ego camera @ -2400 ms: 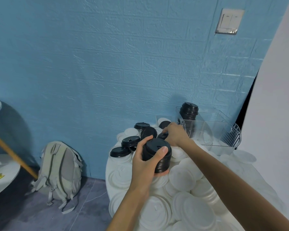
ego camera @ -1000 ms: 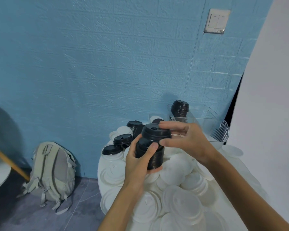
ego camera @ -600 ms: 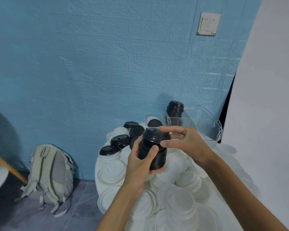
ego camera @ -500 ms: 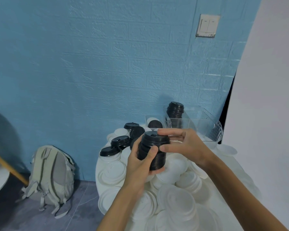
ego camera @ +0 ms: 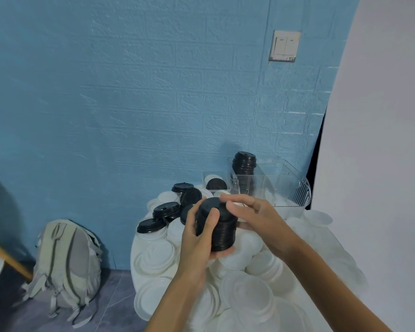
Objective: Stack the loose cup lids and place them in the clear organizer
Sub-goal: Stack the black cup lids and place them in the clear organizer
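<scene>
Black stack [ego camera: 217, 230] upright in left hand's [ego camera: 197, 238] curled grip; right hand [ego camera: 256, 219] half-open, steadying it — organizer [ego camera: 295, 188] beyond, up-right.

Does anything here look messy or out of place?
Yes. Loose white lids lie heaped all over the table, overlapping at odd angles, with single black lids scattered and tilted among them. Only one black stack stands neatly in the clear organizer.

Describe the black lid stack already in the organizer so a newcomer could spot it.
Find the clear organizer against the blue wall, behind the hands. The lid stack stands upright in its back left corner. Unlike the loose black lids nearby, it rises above the rim.
</scene>
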{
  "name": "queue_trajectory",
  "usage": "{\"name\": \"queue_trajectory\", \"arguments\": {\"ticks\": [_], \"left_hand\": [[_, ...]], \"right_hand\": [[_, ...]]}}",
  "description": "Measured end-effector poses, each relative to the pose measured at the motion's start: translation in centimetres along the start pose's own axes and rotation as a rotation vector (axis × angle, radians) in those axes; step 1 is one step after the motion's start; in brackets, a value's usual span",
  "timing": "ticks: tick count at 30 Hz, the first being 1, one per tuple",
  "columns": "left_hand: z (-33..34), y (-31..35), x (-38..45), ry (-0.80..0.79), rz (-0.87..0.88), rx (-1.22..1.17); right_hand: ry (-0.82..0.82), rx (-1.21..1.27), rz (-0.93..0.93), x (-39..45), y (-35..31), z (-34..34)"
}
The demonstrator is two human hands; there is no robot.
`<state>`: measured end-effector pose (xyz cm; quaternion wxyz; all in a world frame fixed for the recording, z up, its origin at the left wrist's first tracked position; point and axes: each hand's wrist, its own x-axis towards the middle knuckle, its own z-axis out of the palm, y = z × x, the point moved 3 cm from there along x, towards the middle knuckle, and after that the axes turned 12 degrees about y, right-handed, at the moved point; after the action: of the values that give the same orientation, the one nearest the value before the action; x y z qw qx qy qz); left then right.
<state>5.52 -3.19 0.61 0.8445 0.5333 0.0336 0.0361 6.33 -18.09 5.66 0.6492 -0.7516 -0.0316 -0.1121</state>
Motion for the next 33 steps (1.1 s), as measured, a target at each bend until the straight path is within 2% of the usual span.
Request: {"name": "queue_trajectory", "arguments": {"ticks": [3, 11, 20, 29, 33], "left_hand": [[0.3, 0.0, 0.0, 0.005, -0.013, -0.020], [0.8, 0.1, 0.4, 0.046, -0.064, -0.102], [1.5, 0.1, 0.0, 0.162, -0.084, -0.143], [1.9, 0.8, -0.2, 0.149, -0.056, -0.141], [1.8, 0.3, -0.2, 0.164, -0.054, -0.133]], "right_hand": [[0.118, 0.000, 0.035, -0.7, 0.7, 1.1], [0.166, 0.115, 0.148, -1.5, 1.1, 3.4], [0.413, 0.209, 0.179, -1.9, 1.3, 5.0], [0.506, 0.213, 0.153, -1.2, 1.4, 5.0], [0.489, 0.199, 0.172, -1.3, 1.9, 5.0]]}}
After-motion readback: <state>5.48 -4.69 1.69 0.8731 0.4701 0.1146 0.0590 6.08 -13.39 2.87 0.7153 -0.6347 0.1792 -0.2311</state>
